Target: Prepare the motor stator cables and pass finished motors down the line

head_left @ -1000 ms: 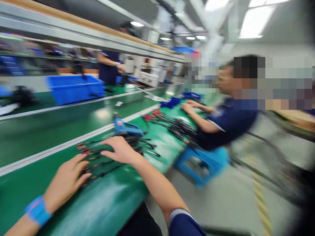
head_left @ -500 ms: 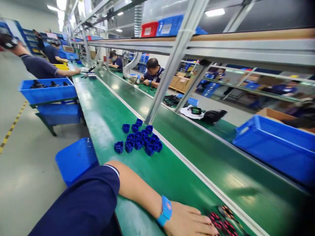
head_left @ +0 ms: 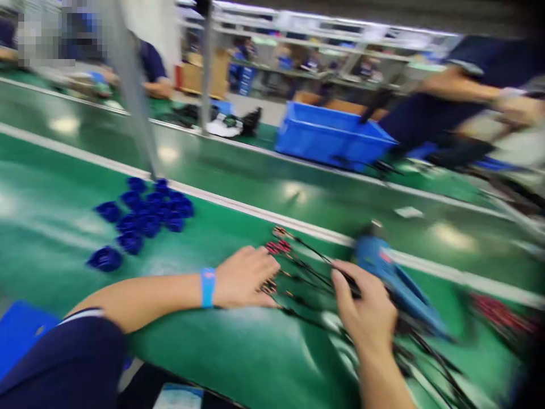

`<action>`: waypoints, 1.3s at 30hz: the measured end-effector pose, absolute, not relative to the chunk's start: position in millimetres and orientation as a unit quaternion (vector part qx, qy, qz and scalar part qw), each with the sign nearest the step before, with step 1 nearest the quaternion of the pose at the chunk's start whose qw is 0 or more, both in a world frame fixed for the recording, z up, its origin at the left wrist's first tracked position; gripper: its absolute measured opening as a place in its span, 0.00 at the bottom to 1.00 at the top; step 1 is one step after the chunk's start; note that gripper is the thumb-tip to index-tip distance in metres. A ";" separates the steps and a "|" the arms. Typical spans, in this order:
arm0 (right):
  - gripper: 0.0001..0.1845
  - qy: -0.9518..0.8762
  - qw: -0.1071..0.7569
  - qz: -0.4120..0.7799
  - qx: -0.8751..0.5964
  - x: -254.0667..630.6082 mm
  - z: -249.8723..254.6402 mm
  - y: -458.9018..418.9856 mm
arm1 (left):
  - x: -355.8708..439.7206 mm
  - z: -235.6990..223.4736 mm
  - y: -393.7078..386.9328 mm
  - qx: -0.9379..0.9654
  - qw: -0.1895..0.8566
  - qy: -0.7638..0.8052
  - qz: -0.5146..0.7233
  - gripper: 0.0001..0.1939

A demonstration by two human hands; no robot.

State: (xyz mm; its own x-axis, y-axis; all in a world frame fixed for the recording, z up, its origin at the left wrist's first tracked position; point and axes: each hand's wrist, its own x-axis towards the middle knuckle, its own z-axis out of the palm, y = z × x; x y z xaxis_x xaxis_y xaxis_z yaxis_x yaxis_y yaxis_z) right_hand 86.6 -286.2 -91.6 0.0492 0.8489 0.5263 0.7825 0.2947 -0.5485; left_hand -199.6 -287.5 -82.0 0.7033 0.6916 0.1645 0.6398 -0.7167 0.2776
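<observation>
My left hand (head_left: 244,278), with a blue wrist strap, lies low over the green bench. Its fingers and thumb are apart, beside small copper-wound coils (head_left: 268,287) with dark leads. Just past its fingertips are red-and-black coils (head_left: 279,247) and another copper-coloured coil (head_left: 280,232). My right hand (head_left: 366,307) is closed around the black wires (head_left: 351,284) that run from these coils. Behind it lies a blue heat gun (head_left: 383,264), partly covered by the hand. Blur hides finer detail of the coils.
A cluster of dark blue plastic parts (head_left: 147,213) sits left on the bench. More red coils (head_left: 502,312) lie at far right. A metal post (head_left: 131,85) rises behind the cluster. Across the line stand a blue bin (head_left: 332,133) and a co-worker's arm (head_left: 460,88).
The view has swung right. My right hand, the heat gun and the coils' wires have come into view. The left hand, formerly flat at the coils, now shows its thumb apart.
</observation>
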 end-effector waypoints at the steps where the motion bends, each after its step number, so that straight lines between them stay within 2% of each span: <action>1: 0.16 -0.681 0.444 -0.006 -0.582 89.8 -88.3 -288.8 | -203.6 -84.8 -274.4 0.921 0.114 0.346 0.136 0.35; 4: 0.14 -0.646 0.473 -0.051 -0.597 100.2 -85.9 -281.9 | -204.3 -99.1 -229.2 0.918 0.114 0.348 0.150 0.27; 10: 0.11 -0.632 0.476 -0.031 -0.611 111.8 -88.2 -279.8 | -180.8 -109.1 -188.7 0.941 0.105 0.292 0.137 0.18; 15: 0.05 -0.715 0.380 0.018 -0.586 106.7 -94.7 -280.8 | -173.0 -115.0 -179.0 0.947 0.137 0.268 0.117 0.15; 18: 0.05 -0.751 0.308 0.034 -0.583 100.7 -102.1 -279.1 | -175.1 -117.5 -175.1 0.949 0.153 0.256 0.099 0.14; 23: 0.10 -0.770 0.232 0.043 -0.593 98.5 -111.7 -278.0 | -178.8 -116.0 -177.4 0.953 0.143 0.248 0.102 0.16; 29: 0.02 -0.771 0.192 0.070 -0.603 104.1 -109.5 -281.2 | -183.5 -109.7 -191.8 0.959 0.144 0.224 0.101 0.23; 32: 0.03 -0.771 0.208 0.062 -0.599 106.4 -99.7 -284.9 | -183.5 -108.6 -195.9 0.958 0.139 0.226 0.104 0.25; 37: 0.06 -0.690 0.348 -0.035 -0.633 126.5 -77.6 -287.4 | -179.5 -109.0 -186.4 0.948 0.092 0.270 0.142 0.29; 39: 0.07 -0.644 0.366 -0.069 -0.668 146.8 -74.1 -284.2 | -176.8 -108.8 -176.7 0.941 0.072 0.300 0.140 0.30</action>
State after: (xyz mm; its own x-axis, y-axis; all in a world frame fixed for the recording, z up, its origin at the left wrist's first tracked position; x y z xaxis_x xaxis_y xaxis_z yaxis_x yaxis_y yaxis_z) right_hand 146.8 -284.2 -74.1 0.1609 0.8102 0.5637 0.9111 0.0977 -0.4004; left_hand -176.8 -176.7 -108.8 0.7808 0.5847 0.2201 0.5446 -0.8097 0.2187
